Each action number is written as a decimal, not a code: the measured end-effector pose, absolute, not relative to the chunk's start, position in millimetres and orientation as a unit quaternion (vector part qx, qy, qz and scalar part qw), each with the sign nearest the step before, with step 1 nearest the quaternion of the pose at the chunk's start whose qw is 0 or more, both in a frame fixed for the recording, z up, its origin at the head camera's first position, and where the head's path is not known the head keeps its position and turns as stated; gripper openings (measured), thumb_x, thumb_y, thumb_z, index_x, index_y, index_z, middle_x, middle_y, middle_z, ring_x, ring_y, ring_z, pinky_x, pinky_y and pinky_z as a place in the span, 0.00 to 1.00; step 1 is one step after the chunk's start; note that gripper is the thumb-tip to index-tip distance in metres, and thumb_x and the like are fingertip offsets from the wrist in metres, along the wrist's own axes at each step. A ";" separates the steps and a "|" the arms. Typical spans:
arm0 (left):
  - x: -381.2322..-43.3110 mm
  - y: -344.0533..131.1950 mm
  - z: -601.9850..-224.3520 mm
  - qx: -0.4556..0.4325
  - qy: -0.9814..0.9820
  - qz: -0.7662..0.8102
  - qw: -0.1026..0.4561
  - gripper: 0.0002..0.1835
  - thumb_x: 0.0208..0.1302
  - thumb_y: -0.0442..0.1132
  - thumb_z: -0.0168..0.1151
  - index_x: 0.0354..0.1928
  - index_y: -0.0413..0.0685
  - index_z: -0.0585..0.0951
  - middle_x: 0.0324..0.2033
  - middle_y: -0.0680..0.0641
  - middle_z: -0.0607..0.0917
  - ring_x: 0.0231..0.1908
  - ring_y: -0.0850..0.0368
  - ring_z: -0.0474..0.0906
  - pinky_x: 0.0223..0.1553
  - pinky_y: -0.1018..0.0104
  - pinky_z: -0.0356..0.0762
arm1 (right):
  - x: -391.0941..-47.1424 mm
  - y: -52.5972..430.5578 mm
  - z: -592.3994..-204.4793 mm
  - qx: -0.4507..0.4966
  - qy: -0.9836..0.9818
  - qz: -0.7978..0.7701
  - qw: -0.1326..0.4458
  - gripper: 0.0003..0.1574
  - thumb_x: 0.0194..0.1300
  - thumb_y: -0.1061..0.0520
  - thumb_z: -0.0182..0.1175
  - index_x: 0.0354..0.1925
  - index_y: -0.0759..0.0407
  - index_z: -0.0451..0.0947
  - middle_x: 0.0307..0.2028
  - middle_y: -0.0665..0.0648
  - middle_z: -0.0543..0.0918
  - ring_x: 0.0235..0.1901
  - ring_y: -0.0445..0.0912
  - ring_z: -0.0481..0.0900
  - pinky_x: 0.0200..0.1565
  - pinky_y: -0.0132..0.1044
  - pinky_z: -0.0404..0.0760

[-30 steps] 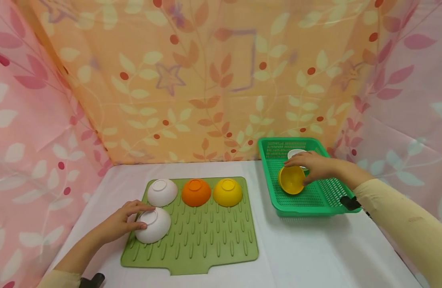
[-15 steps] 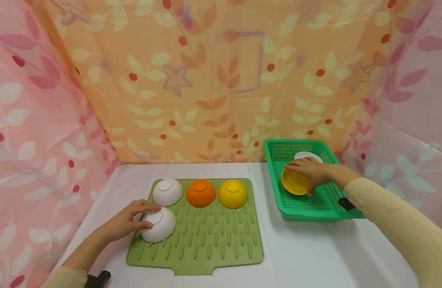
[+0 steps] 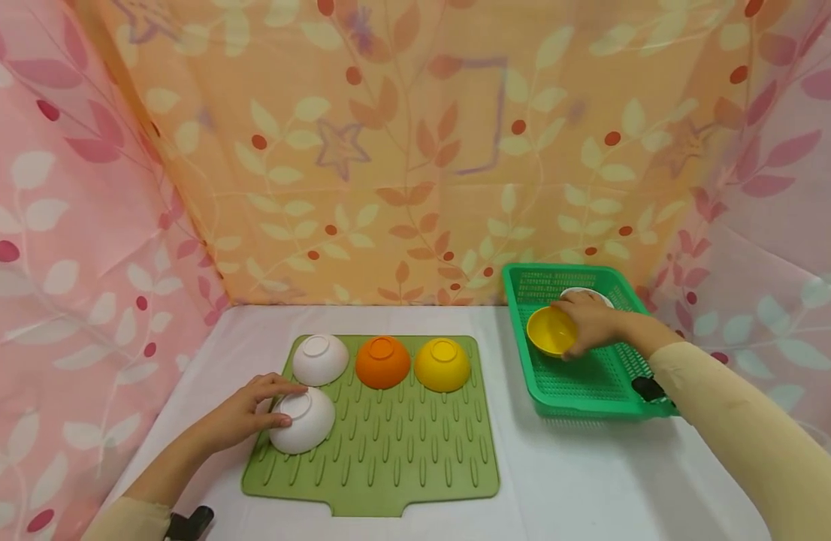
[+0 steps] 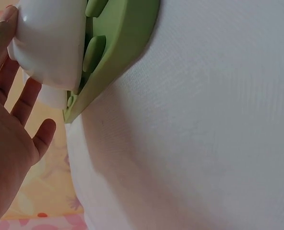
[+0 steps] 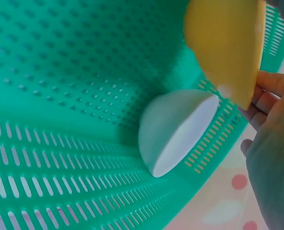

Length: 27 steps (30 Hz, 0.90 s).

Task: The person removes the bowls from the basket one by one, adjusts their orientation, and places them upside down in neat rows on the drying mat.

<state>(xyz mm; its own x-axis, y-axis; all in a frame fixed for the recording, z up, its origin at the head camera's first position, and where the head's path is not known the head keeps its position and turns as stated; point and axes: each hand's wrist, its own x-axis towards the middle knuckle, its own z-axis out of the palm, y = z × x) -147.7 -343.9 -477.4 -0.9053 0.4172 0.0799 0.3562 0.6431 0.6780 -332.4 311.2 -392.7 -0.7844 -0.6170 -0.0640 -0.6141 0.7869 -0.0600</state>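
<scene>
My left hand (image 3: 243, 412) holds an upside-down white bowl (image 3: 315, 427) near its base, thumb on the near side and fingers across the far side. This bowl rests on the left part of a green ribbed mat (image 3: 388, 469). Over at the right, my right hand (image 3: 594, 327) grips a yellow bowl (image 3: 547, 330) by its rim, inside a green basket (image 3: 578, 406). The right wrist view has the yellow bowl (image 5: 228, 43) tilted and raised above the basket floor. A second white bowl (image 5: 173, 132) lies tilted against the basket's wall, partly hidden by my hand in the head view.
Along the mat's far edge sit three upside-down bowls: white (image 3: 321, 362), orange (image 3: 382, 364) and yellow (image 3: 442, 368). A white cloth (image 3: 551, 481) covers the table. Patterned curtains (image 3: 402, 173) enclose the back and both sides.
My right hand has closed on the yellow bowl's rim and shifted it slightly within the basket. My left hand stays at the white bowl. The head view has shifted a little.
</scene>
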 end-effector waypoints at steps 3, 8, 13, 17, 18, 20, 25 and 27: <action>-147.8 -342.6 -478.7 0.213 0.905 0.366 0.045 0.27 0.62 0.51 0.72 0.64 0.65 0.81 0.56 0.58 0.78 0.59 0.65 0.64 0.55 0.50 0.72 | -329.0 312.9 -386.4 -0.306 0.950 -0.060 0.010 0.69 0.40 0.30 0.79 0.69 0.68 0.69 0.62 0.69 0.73 0.62 0.67 0.66 0.65 0.69 0.55; -148.4 -342.4 -481.2 0.211 0.906 0.365 0.043 0.27 0.62 0.52 0.72 0.64 0.65 0.81 0.57 0.58 0.78 0.59 0.65 0.64 0.55 0.48 0.72 | -321.8 311.6 -374.0 -0.276 0.953 -0.123 -0.017 0.69 0.44 0.32 0.78 0.72 0.67 0.64 0.64 0.71 0.67 0.64 0.69 0.60 0.65 0.69 0.50; -150.0 -342.5 -481.6 0.212 0.906 0.365 0.037 0.27 0.61 0.52 0.72 0.64 0.66 0.81 0.57 0.57 0.78 0.59 0.64 0.64 0.55 0.43 0.71 | -308.5 304.6 -364.6 -0.252 0.951 -0.176 -0.036 0.68 0.45 0.34 0.79 0.74 0.66 0.63 0.66 0.71 0.65 0.64 0.67 0.59 0.66 0.69 0.46; -150.2 -342.0 -481.5 0.213 0.904 0.368 0.036 0.27 0.62 0.51 0.72 0.64 0.66 0.81 0.57 0.56 0.78 0.60 0.62 0.63 0.55 0.42 0.71 | -292.0 295.7 -359.9 -0.237 0.947 -0.207 -0.056 0.67 0.46 0.37 0.80 0.73 0.66 0.63 0.65 0.70 0.66 0.64 0.67 0.59 0.65 0.69 0.49; -149.9 -341.8 -481.5 0.213 0.904 0.369 0.037 0.27 0.62 0.51 0.72 0.64 0.66 0.81 0.57 0.56 0.78 0.60 0.62 0.63 0.56 0.41 0.70 | -286.8 292.6 -358.7 -0.232 0.947 -0.214 -0.058 0.67 0.46 0.37 0.81 0.74 0.66 0.63 0.65 0.70 0.66 0.64 0.67 0.59 0.64 0.69 0.50; -149.1 -341.5 -481.5 0.209 0.905 0.369 0.038 0.27 0.62 0.52 0.72 0.64 0.67 0.81 0.58 0.56 0.77 0.60 0.61 0.63 0.56 0.39 0.70 | -275.9 286.2 -356.3 -0.221 0.947 -0.225 -0.061 0.68 0.46 0.37 0.81 0.74 0.66 0.62 0.65 0.70 0.65 0.64 0.68 0.58 0.63 0.69 0.53; -146.1 -340.9 -480.0 0.198 0.907 0.369 0.034 0.27 0.61 0.54 0.72 0.64 0.67 0.81 0.59 0.56 0.78 0.62 0.59 0.63 0.56 0.37 0.69 | -246.5 265.1 -349.0 -0.196 0.945 -0.253 -0.066 0.67 0.49 0.38 0.79 0.75 0.65 0.60 0.66 0.70 0.64 0.63 0.68 0.59 0.58 0.68 0.62; -145.0 -340.8 -479.0 0.196 0.908 0.369 0.030 0.27 0.61 0.54 0.72 0.63 0.67 0.81 0.59 0.56 0.79 0.62 0.58 0.64 0.57 0.36 0.69 | -236.5 256.5 -349.7 -0.192 0.941 -0.269 -0.072 0.67 0.49 0.38 0.80 0.76 0.64 0.59 0.66 0.69 0.64 0.63 0.67 0.60 0.57 0.67 0.67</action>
<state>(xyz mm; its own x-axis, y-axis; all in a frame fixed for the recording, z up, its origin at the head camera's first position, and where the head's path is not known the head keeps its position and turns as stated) -145.0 -340.8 -479.0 -0.9215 0.3777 0.0899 0.3335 0.6514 0.6816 -236.5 256.5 -349.7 -0.9159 -0.3225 0.2390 -0.4001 0.7817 -0.4785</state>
